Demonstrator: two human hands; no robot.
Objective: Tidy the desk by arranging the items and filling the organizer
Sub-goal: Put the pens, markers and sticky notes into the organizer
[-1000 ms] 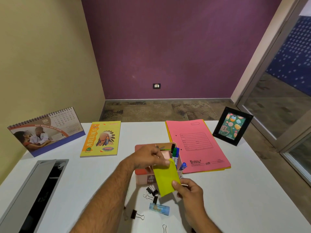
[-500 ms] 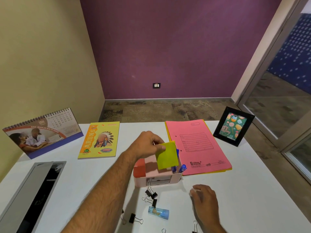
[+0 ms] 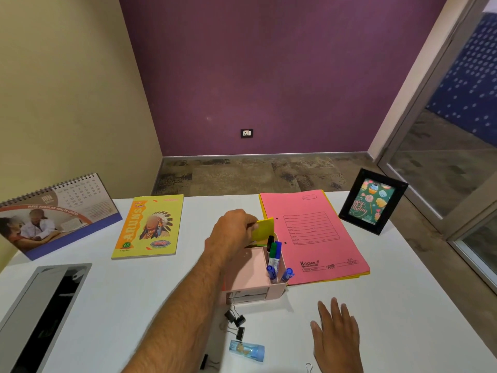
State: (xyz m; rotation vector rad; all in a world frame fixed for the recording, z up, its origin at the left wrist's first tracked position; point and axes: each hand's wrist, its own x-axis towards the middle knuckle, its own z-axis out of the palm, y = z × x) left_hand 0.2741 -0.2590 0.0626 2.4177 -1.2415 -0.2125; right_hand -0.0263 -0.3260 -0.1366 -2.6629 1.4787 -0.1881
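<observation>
My left hand (image 3: pixel 234 232): fingers pinched on the yellow sticky-note pad (image 3: pixel 263 228), held over the pink organizer's (image 3: pixel 251 270) 12 o'clock edge.
My right hand (image 3: pixel 336 332): flat, fingers spread, empty, on the white desk (image 3: pixel 403 305) at the organizer's 5 o'clock.
Markers (image 3: pixel 273 254): standing in the organizer's right compartment.

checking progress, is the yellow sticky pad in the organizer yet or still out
Partly in: the left hand holds the yellow sticky pad upright, its lower edge dipping into the pink organizer.

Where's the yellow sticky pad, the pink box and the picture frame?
yellow sticky pad (image 3: pixel 263 228), head view, on its yellow face.
pink box (image 3: pixel 248 267), head view, on its inner floor.
picture frame (image 3: pixel 373 201), head view, on the picture.
</observation>
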